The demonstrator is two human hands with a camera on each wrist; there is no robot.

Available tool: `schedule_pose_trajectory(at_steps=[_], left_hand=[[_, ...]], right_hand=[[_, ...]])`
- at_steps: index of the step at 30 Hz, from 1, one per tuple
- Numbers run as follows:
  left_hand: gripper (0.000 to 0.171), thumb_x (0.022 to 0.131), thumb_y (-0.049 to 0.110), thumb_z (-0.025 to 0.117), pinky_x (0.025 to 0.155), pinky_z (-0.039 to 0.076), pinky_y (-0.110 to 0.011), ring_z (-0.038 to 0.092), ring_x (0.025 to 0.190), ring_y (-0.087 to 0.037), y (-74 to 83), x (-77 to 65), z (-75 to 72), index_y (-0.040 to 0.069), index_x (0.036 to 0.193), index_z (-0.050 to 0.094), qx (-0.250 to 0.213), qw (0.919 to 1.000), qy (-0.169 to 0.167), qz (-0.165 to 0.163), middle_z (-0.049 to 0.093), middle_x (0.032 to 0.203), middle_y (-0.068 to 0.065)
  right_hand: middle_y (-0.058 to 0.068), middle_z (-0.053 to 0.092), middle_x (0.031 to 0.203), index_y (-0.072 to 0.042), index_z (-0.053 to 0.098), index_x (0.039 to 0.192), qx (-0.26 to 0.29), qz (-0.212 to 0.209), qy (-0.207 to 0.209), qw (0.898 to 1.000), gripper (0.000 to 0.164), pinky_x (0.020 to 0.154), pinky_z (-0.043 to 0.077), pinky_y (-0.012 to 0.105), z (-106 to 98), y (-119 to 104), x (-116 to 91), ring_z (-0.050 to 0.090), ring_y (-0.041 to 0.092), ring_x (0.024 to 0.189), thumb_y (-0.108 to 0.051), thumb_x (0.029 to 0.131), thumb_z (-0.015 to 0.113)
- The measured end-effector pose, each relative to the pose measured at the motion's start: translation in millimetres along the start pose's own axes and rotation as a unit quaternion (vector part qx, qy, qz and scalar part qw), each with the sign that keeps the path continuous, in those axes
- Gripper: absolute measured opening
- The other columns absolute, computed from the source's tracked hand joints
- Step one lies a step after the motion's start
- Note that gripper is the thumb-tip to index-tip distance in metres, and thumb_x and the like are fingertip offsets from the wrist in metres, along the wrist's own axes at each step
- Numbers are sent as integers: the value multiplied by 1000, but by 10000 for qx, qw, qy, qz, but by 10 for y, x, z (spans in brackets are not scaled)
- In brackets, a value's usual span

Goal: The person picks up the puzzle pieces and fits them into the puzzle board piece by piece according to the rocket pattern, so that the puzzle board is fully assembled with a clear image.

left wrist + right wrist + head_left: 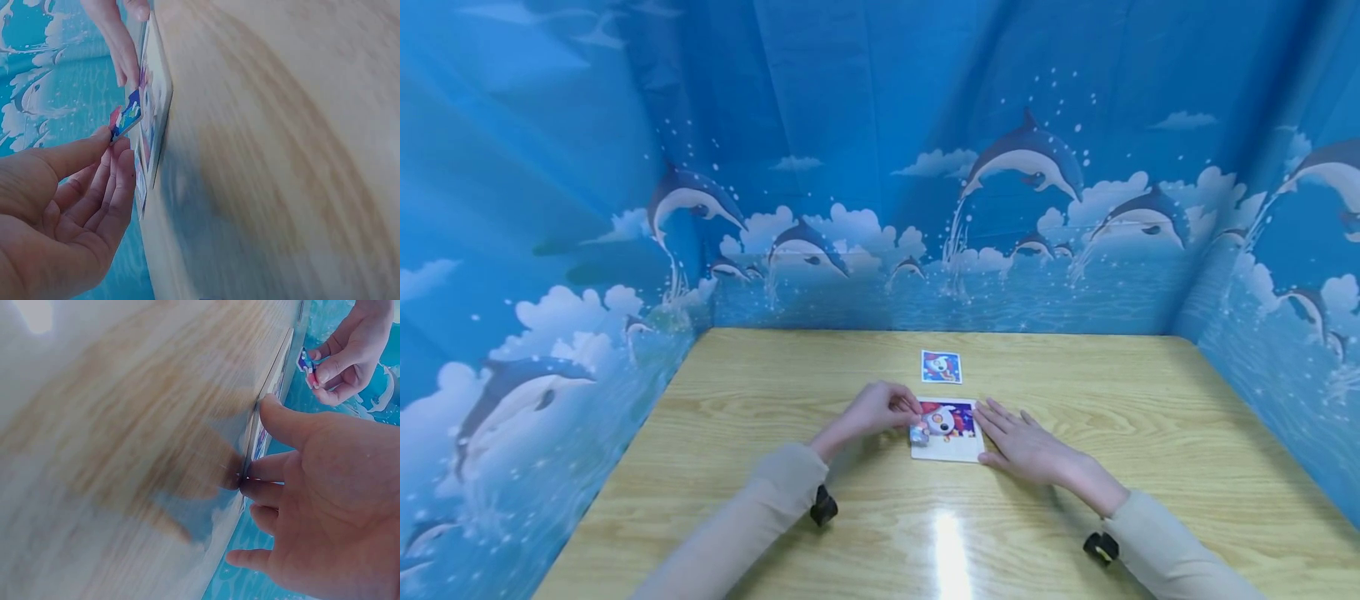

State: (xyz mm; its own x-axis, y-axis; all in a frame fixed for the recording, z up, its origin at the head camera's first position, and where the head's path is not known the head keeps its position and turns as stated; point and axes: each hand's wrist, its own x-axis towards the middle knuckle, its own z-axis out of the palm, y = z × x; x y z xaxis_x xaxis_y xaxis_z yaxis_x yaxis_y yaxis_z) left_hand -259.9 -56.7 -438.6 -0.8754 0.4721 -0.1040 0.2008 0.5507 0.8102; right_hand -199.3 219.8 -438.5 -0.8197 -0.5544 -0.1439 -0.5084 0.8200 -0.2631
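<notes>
A jigsaw puzzle piece, blue and red with a jagged outline, is pinched between the thumb and fingers of my left hand. It is tilted over the left edge of a white puzzle board. The upper part of that board carries a joined picture of a white character in red, while its lower strip is bare white. My right hand lies along the board's right side with fingers extended, thumb and fingertips at the edge.
Just beyond the board lies a small square picture card with a similar character. Both lie on a wood-grain table. A blue dolphin-print curtain hangs behind the table and along both sides. Each wrist wears a black device.
</notes>
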Motion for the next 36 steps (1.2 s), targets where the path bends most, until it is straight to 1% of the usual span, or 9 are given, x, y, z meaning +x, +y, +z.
schedule_pose_trajectory(at_steps=[4, 9, 13, 16, 19, 24, 27, 36], left_hand=[[10, 88, 14, 79, 63, 56, -24, 66, 73, -12, -2, 11, 64, 10, 95, 74, 125, 9999, -34, 79, 70, 83, 3], [11, 87, 15, 80, 61, 56, -24, 66, 71, -13, -5, 9, 133, 11, 95, 74, 30, 9999, -90, 63, 71, 82, 4], [8, 87, 14, 80, 64, 54, -21, 64, 72, -9, 1, 0, 169, 12, 91, 74, 151, 9998, -48, 126, 70, 81, 5], [6, 87, 12, 80, 68, 53, -20, 62, 73, -6, 8, -7, 189, 12, 89, 74, 293, 9994, 41, 201, 71, 82, 5], [6, 86, 11, 80, 71, 53, -20, 62, 73, -6, 13, -8, 206, 12, 89, 75, 429, 9988, 106, 207, 71, 82, 5], [10, 83, 8, 82, 70, 55, -19, 63, 72, -5, 0, 1, 233, 12, 90, 76, 514, 9985, 84, 192, 71, 81, 6], [12, 82, 8, 84, 68, 55, -18, 64, 71, -5, -11, 12, 250, 12, 89, 76, 486, 9987, 62, 169, 70, 79, 7], [14, 80, 14, 86, 66, 54, -18, 62, 70, -5, 0, 26, 253, 13, 88, 75, 661, 9977, 107, 139, 68, 78, 7]], right_hand=[[26, 22, 163, 6, 31, 154, -22, 15, -24, 10000, 70, 116, 16, 72, -2, -8, 4, 18, 45, 151, -37, 105, 54], [26, 23, 163, 6, 32, 154, 9, 21, -35, 10000, 70, 115, 17, 73, -6, -15, 4, 19, 46, 150, -38, 104, 54], [26, 23, 163, 6, 32, 154, 23, 49, -28, 10000, 69, 115, 17, 72, -10, -18, 1, 19, 46, 151, -37, 104, 55], [25, 23, 163, 6, 32, 154, 39, 57, -20, 10000, 69, 115, 17, 72, -12, -21, -1, 18, 45, 151, -36, 104, 55], [26, 23, 163, 6, 32, 154, 57, 47, -27, 10000, 69, 115, 17, 72, -12, -24, -2, 19, 45, 151, -37, 104, 55], [26, 23, 163, 6, 32, 154, 51, 5, -30, 10000, 70, 115, 17, 73, -16, -27, -4, 19, 46, 150, -38, 104, 55], [26, 23, 163, 6, 32, 154, 49, -20, -6, 10000, 70, 115, 17, 73, -21, -27, -4, 19, 47, 150, -38, 104, 55], [25, 22, 163, 5, 31, 155, 70, 33, -66, 9999, 70, 116, 16, 72, -19, -32, 6, 18, 45, 151, -39, 105, 54]])
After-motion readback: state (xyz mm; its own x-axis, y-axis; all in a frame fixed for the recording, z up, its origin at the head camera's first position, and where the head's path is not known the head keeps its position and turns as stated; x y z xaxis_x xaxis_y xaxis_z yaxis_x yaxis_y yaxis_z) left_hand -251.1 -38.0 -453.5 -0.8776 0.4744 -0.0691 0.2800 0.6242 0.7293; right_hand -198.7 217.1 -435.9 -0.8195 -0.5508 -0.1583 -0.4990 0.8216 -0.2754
